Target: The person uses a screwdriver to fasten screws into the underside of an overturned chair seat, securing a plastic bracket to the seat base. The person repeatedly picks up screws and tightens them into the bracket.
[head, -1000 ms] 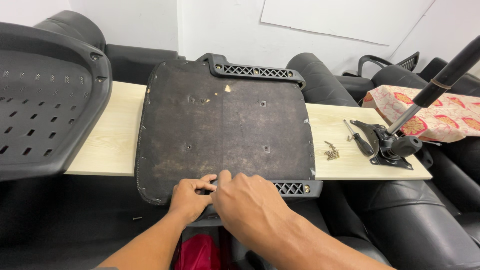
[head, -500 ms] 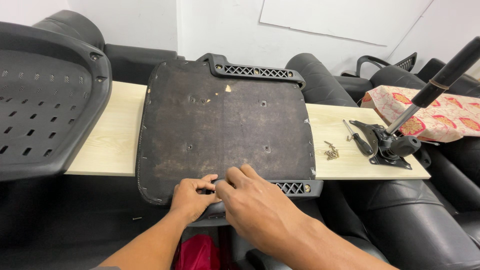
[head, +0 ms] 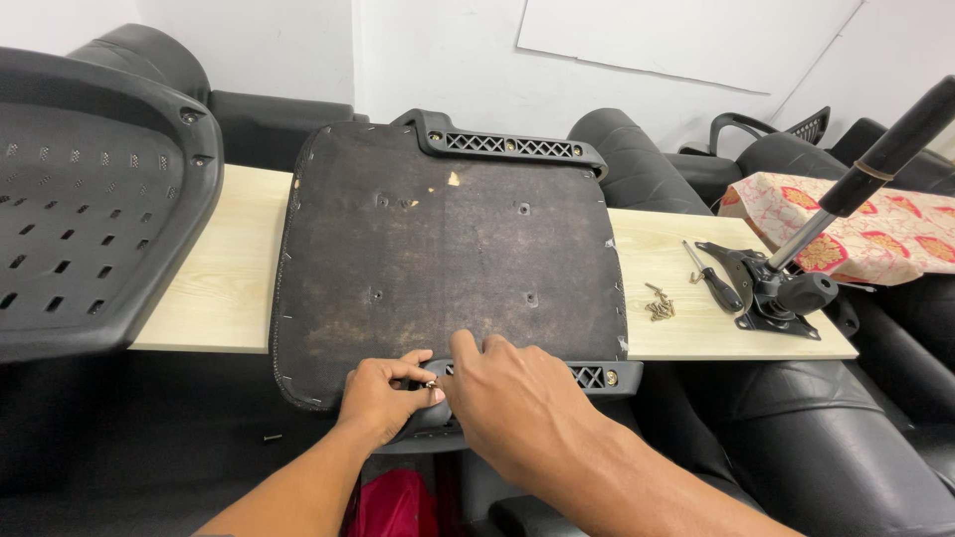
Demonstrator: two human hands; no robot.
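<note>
An upturned chair seat [head: 448, 268] lies underside up across a pale wooden board [head: 229, 268], its dark fabric base studded with several screw holes. At the seat's near edge sits a black plastic bracket [head: 597, 376] — both hands meet there. The left hand [head: 383, 398] is curled, its fingertips [head: 426, 383] pinching a small metallic item against the bracket; what that item is cannot be told. The right hand [head: 517, 403] lies just beside the left, fingers bent over the same spot, touching the bracket; whether it grips anything cannot be told. A matching bracket [head: 507, 147] runs along the seat's far edge. Right of the seat, on the board, lie loose screws [head: 660, 306], a screwdriver [head: 711, 280] and a chair mechanism with gas lift [head: 786, 288]. Left of the seat stands a perforated black chair back [head: 90, 209].
</note>
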